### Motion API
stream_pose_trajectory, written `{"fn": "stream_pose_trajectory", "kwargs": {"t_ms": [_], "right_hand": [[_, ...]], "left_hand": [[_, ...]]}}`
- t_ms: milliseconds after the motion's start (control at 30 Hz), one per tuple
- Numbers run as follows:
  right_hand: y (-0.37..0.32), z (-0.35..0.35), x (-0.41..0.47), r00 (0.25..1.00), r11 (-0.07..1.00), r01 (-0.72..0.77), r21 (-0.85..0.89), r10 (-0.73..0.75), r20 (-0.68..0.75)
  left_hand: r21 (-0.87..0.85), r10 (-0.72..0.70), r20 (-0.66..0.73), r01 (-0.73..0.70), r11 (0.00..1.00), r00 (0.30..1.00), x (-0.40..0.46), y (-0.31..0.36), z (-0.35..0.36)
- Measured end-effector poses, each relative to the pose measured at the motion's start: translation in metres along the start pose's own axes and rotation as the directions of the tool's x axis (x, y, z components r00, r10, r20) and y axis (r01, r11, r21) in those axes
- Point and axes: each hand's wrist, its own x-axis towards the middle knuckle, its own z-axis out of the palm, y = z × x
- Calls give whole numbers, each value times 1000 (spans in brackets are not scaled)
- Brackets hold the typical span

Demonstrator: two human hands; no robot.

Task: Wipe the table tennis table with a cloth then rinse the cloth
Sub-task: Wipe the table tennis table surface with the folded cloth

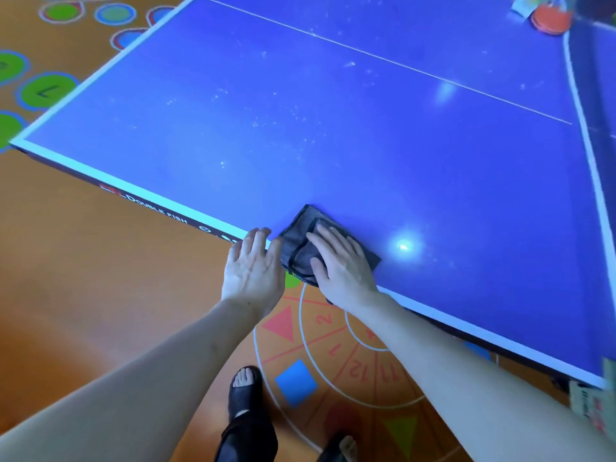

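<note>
A blue table tennis table (333, 128) with white edge lines fills the upper view; pale dust specks dot its middle. A folded dark grey cloth (296, 241) lies at the table's near edge, hanging slightly over it. My right hand (343, 265) presses flat on the cloth with straight fingers. My left hand (253, 271) is just left of the cloth, fingers straight, its fingertips at the table's white edge line and its palm over the floor.
An orange-red paddle (551, 18) and a pale object lie at the table's far right corner by the net line. The orange floor (100, 295) carries painted circles, numbers and shapes. My feet in black sandals (245, 391) stand below the edge.
</note>
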Motion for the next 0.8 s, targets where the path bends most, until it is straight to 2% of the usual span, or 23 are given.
{"fn": "stream_pose_trajectory", "kwargs": {"t_ms": [33, 133, 233, 367, 500, 667, 800], "right_hand": [[-4, 5, -3, 998, 999, -49, -5, 49, -42], [-21, 16, -5, 976, 980, -201, -10, 201, 79], [-23, 23, 10, 954, 958, -286, 0, 285, 96], [-17, 29, 15, 973, 972, -208, -112, 217, 80], [-5, 24, 41, 976, 974, -192, -124, 202, 83], [12, 10, 84, 973, 982, -156, -108, 172, 154], [20, 14, 83, 997, 988, -68, -141, 73, 36]], "left_hand": [[5, -1, 14, 1, 1000, 1000, 1, 0, -1], [11, -9, 51, 8, 1000, 999, 3, 0, -3], [13, -21, 52, 21, 1000, 998, 6, -4, 1], [16, -14, 48, 13, 1000, 999, 18, -12, 3], [21, -14, 99, 12, 1000, 995, 39, -17, 2], [76, 21, 130, -31, 997, 991, 68, -24, -2], [54, 48, 149, -57, 997, 988, 95, -30, -1]]}}
